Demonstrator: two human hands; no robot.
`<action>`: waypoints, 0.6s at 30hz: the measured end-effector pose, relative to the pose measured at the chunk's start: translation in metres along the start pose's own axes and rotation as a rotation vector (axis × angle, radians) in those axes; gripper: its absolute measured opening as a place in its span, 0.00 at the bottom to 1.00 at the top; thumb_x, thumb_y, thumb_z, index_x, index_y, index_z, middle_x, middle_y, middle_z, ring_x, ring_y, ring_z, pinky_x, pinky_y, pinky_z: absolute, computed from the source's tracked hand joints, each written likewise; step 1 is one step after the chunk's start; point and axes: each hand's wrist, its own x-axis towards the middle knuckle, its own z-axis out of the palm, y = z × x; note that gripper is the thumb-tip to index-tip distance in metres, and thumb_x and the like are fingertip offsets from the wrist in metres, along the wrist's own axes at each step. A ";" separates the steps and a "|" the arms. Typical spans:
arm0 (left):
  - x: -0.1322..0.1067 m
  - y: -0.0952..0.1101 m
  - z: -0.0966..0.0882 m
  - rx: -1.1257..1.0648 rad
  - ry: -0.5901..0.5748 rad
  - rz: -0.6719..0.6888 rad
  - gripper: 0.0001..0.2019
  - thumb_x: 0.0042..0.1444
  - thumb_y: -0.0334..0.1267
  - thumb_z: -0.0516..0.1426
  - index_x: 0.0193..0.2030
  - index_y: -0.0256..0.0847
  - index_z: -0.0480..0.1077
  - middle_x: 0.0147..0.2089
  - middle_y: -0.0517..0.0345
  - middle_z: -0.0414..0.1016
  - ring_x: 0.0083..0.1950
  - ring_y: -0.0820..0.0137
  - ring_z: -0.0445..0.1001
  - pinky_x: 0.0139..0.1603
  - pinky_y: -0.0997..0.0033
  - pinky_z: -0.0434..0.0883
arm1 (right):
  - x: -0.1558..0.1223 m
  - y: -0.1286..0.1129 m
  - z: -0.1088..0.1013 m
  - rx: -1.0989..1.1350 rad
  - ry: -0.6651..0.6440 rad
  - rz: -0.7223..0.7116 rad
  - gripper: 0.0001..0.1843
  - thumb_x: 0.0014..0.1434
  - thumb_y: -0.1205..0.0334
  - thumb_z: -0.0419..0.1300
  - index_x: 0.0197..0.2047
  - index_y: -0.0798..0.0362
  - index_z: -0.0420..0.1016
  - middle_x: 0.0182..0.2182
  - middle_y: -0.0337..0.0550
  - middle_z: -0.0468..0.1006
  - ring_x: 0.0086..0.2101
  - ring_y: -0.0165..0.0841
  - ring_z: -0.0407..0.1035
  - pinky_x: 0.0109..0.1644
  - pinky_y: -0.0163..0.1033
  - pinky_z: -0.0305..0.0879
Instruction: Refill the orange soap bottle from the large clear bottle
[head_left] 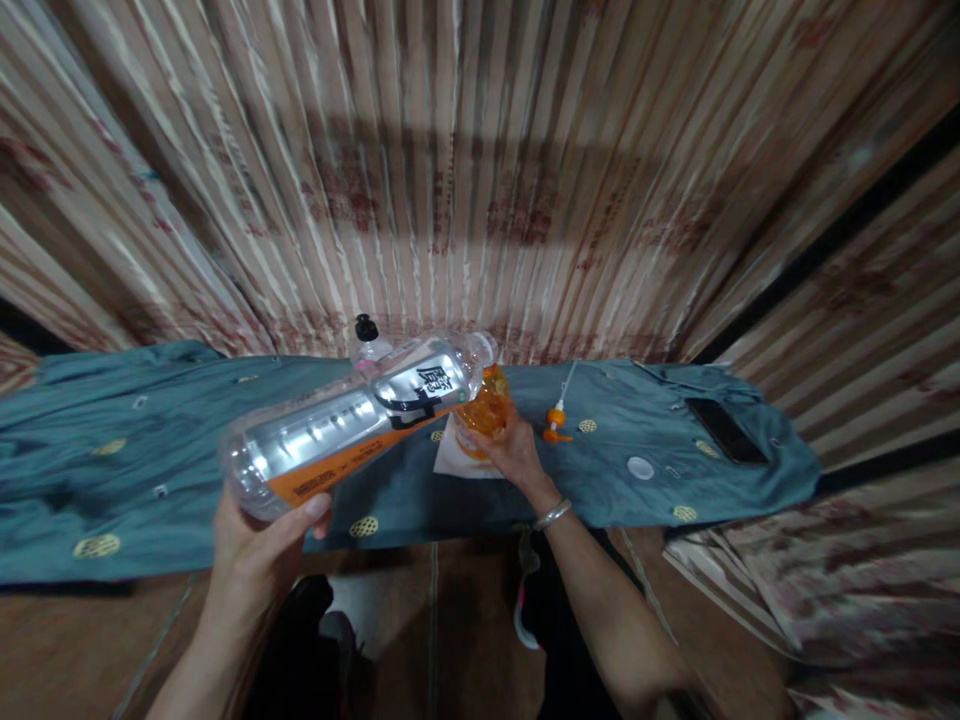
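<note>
My left hand (262,535) grips the base of a large clear plastic bottle (330,435) with a silver and orange label. The bottle is tilted, its neck up and to the right over an orange bottle (486,408). Fingers of my right hand (514,450) wrap round that orange bottle, which stands on a white cloth or tissue (454,462). The clear bottle's neck hides the orange bottle's top, and I cannot tell whether liquid flows. To the right lies an orange pump top (555,420) with a pale dip tube.
A clear bottle with a black cap (366,335) stands behind the tilted bottle. A white round lid (640,468) and a dark phone (724,430) lie on the right of the green-blue cloth-covered table (180,480). Striped curtains (465,180) hang behind it.
</note>
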 end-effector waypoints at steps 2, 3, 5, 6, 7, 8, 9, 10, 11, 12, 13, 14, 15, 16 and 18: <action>0.002 -0.001 -0.005 0.010 -0.042 -0.015 0.46 0.31 0.48 0.89 0.61 0.39 0.87 0.36 0.53 0.89 0.23 0.69 0.74 0.16 0.74 0.65 | 0.000 0.000 0.000 0.012 -0.003 -0.006 0.38 0.60 0.59 0.88 0.70 0.50 0.86 0.57 0.52 0.97 0.60 0.58 0.94 0.70 0.60 0.89; 0.002 -0.001 -0.007 0.012 -0.057 -0.021 0.46 0.32 0.48 0.89 0.61 0.39 0.87 0.37 0.53 0.89 0.23 0.68 0.74 0.16 0.74 0.65 | 0.001 0.000 0.000 0.017 -0.004 -0.008 0.39 0.60 0.59 0.88 0.71 0.51 0.86 0.57 0.52 0.97 0.60 0.58 0.93 0.70 0.60 0.88; 0.002 0.000 -0.006 -0.004 -0.035 -0.012 0.46 0.30 0.47 0.89 0.61 0.40 0.87 0.37 0.54 0.89 0.23 0.69 0.74 0.16 0.74 0.65 | 0.001 0.001 0.000 0.021 -0.004 -0.009 0.39 0.59 0.59 0.88 0.72 0.52 0.85 0.58 0.54 0.97 0.61 0.59 0.93 0.71 0.60 0.88; 0.001 0.001 -0.004 -0.016 -0.009 -0.004 0.47 0.28 0.47 0.89 0.60 0.40 0.87 0.37 0.55 0.89 0.23 0.69 0.74 0.15 0.74 0.65 | 0.001 0.001 0.000 0.024 -0.004 -0.010 0.40 0.59 0.59 0.88 0.71 0.52 0.85 0.58 0.54 0.97 0.61 0.59 0.93 0.71 0.60 0.88; 0.000 0.003 0.000 -0.027 0.015 0.005 0.47 0.26 0.47 0.90 0.58 0.40 0.87 0.35 0.56 0.88 0.22 0.70 0.74 0.14 0.75 0.64 | 0.001 0.001 0.000 0.026 -0.004 -0.013 0.39 0.59 0.59 0.88 0.71 0.52 0.86 0.58 0.54 0.97 0.61 0.59 0.93 0.70 0.60 0.88; -0.001 0.004 0.004 -0.035 0.033 0.011 0.47 0.24 0.47 0.90 0.56 0.39 0.87 0.34 0.58 0.87 0.21 0.70 0.73 0.14 0.75 0.63 | 0.001 0.002 0.000 0.029 -0.004 -0.017 0.39 0.59 0.59 0.88 0.71 0.51 0.86 0.58 0.53 0.97 0.61 0.59 0.93 0.70 0.60 0.89; -0.002 0.005 0.007 -0.038 0.041 0.015 0.46 0.23 0.48 0.90 0.55 0.39 0.87 0.32 0.59 0.86 0.20 0.70 0.73 0.13 0.76 0.62 | 0.001 0.003 0.000 0.030 -0.002 -0.021 0.38 0.59 0.59 0.88 0.70 0.51 0.86 0.57 0.53 0.97 0.60 0.58 0.93 0.69 0.60 0.89; -0.003 0.007 0.010 -0.039 0.041 0.018 0.45 0.23 0.48 0.90 0.53 0.39 0.87 0.31 0.59 0.86 0.19 0.70 0.72 0.13 0.76 0.62 | 0.001 0.003 0.001 0.030 0.001 -0.024 0.38 0.59 0.59 0.88 0.69 0.50 0.86 0.56 0.52 0.97 0.60 0.58 0.93 0.69 0.60 0.89; -0.003 0.007 0.012 -0.038 0.034 0.019 0.45 0.23 0.49 0.90 0.52 0.39 0.87 0.30 0.60 0.85 0.19 0.70 0.72 0.13 0.76 0.62 | 0.001 0.003 0.001 0.029 0.006 -0.026 0.37 0.59 0.59 0.88 0.69 0.50 0.86 0.56 0.52 0.97 0.59 0.58 0.94 0.69 0.60 0.90; -0.003 0.007 0.013 -0.037 0.031 0.022 0.44 0.24 0.49 0.90 0.52 0.39 0.87 0.30 0.59 0.85 0.19 0.71 0.72 0.13 0.76 0.62 | 0.001 0.004 0.001 0.029 0.009 -0.026 0.37 0.58 0.59 0.88 0.69 0.50 0.86 0.56 0.52 0.97 0.59 0.58 0.94 0.69 0.60 0.89; -0.002 0.007 0.013 -0.037 0.027 0.024 0.44 0.25 0.50 0.90 0.52 0.39 0.87 0.30 0.59 0.86 0.19 0.71 0.72 0.13 0.76 0.61 | 0.001 0.003 0.001 0.029 0.011 -0.025 0.38 0.58 0.59 0.88 0.69 0.50 0.86 0.56 0.52 0.97 0.59 0.58 0.94 0.69 0.59 0.89; -0.001 0.006 0.011 -0.035 0.020 0.023 0.43 0.26 0.50 0.90 0.52 0.40 0.87 0.31 0.59 0.86 0.19 0.71 0.72 0.13 0.76 0.61 | 0.001 0.003 0.002 0.030 0.012 -0.022 0.38 0.58 0.60 0.88 0.69 0.50 0.86 0.56 0.52 0.97 0.60 0.58 0.94 0.69 0.59 0.89; 0.000 0.005 0.009 -0.033 0.009 0.020 0.43 0.27 0.49 0.89 0.53 0.40 0.87 0.31 0.59 0.86 0.19 0.70 0.72 0.13 0.76 0.62 | 0.001 0.003 0.002 0.030 0.010 -0.018 0.39 0.58 0.60 0.88 0.70 0.51 0.86 0.56 0.53 0.97 0.60 0.58 0.94 0.69 0.59 0.89; 0.001 0.004 0.005 -0.028 -0.004 0.016 0.42 0.28 0.48 0.89 0.52 0.40 0.87 0.31 0.59 0.86 0.19 0.70 0.73 0.13 0.75 0.63 | 0.001 0.002 0.002 0.030 0.008 -0.014 0.39 0.58 0.60 0.88 0.70 0.52 0.86 0.56 0.53 0.97 0.60 0.59 0.94 0.69 0.60 0.89; 0.003 0.002 -0.001 -0.019 -0.030 0.009 0.39 0.30 0.47 0.89 0.52 0.40 0.87 0.31 0.59 0.86 0.20 0.69 0.74 0.14 0.74 0.64 | 0.001 0.001 0.001 0.031 0.002 -0.007 0.38 0.58 0.60 0.88 0.69 0.53 0.86 0.56 0.54 0.97 0.60 0.59 0.94 0.69 0.60 0.89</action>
